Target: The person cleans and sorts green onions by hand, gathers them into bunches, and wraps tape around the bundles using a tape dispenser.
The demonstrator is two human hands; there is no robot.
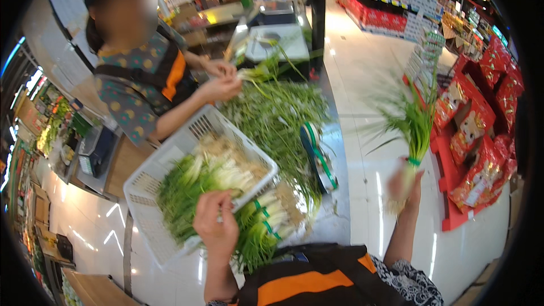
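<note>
Off to the right, beyond the counter's edge, my right hand point(401, 182) grips a bunch of spring onions point(416, 136) near its white ends. Green tape point(413, 161) binds that bunch, and its leaf tips are blurred. My left hand point(217, 219) is raised with curled fingers in front of a white plastic basket point(142, 191); whether it pinches something small is unclear. Loose spring onions point(187, 195) lie in the basket, roots towards its far side. Right of my left hand, several taped spring onion bunches point(265, 216) lie on the metal counter point(329, 221).
A co-worker's hands point(223, 80) hold loose stalks across the counter, above a heap of green trimmings point(272, 119). A tape dispenser point(318, 157) stands near the counter's right edge. Behind is a weighing scale point(276, 42). Red bags point(471, 136) fill a red display at right.
</note>
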